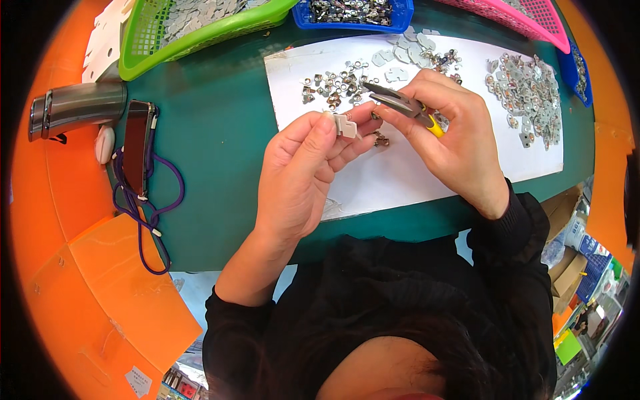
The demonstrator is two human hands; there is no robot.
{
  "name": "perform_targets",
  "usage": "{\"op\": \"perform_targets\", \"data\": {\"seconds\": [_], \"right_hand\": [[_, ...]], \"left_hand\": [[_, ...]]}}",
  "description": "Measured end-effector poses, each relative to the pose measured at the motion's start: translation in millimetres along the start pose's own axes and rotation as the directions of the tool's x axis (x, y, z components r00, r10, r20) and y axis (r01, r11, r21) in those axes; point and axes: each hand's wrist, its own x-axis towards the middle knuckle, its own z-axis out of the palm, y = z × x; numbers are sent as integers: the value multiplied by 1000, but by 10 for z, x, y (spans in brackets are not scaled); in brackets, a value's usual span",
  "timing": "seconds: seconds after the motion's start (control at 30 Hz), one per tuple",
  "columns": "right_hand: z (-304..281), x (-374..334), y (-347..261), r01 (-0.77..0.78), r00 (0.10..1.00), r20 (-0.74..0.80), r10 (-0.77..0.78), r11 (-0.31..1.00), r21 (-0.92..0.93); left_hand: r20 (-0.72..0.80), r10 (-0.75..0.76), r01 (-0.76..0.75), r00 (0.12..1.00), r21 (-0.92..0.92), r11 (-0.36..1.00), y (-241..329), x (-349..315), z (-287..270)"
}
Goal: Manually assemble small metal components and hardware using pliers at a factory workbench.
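Observation:
Between the thumb and fingers of my left hand (300, 157) is a small grey metal plate (346, 127) with a notched edge. My right hand (463, 133) grips a pair of pliers (407, 105) with yellow handles, jaws pointing left above the white sheet (393, 180). The right fingertips also meet a small metal fitting (375, 116) close to the left fingers; which hand carries it I cannot tell. Another small fitting (381, 139) shows just below the hands. Beyond them, several small shiny metal fittings (343, 83) lie loose on the sheet.
Flat grey plates (410, 48) are heaped at the sheet's far side, and a pile of joined metal parts (527, 93) lies right. A green basket (200, 47), blue bin (353, 28) and pink basket (533, 27) line the back. A phone (139, 143) and a tumbler (80, 110) are left.

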Motion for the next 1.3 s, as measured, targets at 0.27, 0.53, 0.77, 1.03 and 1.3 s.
{"op": "perform_targets", "data": {"seconds": [0.27,0.53,0.77,1.03,1.3], "right_hand": [[-14,-5,-1,0,1000,17,0,1000,-26],[-16,-10,16,-7,999,36,8,999,-37],[26,-15,23,111,993,-32,-117,983,-149],[5,3,6,58,985,-154,-74,992,-108],[65,-22,-153,-144,986,-27,163,930,339]], "left_hand": [[-19,-9,9,1000,4,1000,-11,3,-16],[-14,-22,22,1000,-7,1000,-9,5,-11],[-31,-31,31,999,-9,999,-5,7,-1],[-87,-43,40,995,-35,999,21,41,28],[-28,-46,45,999,-42,998,27,15,24]]}}
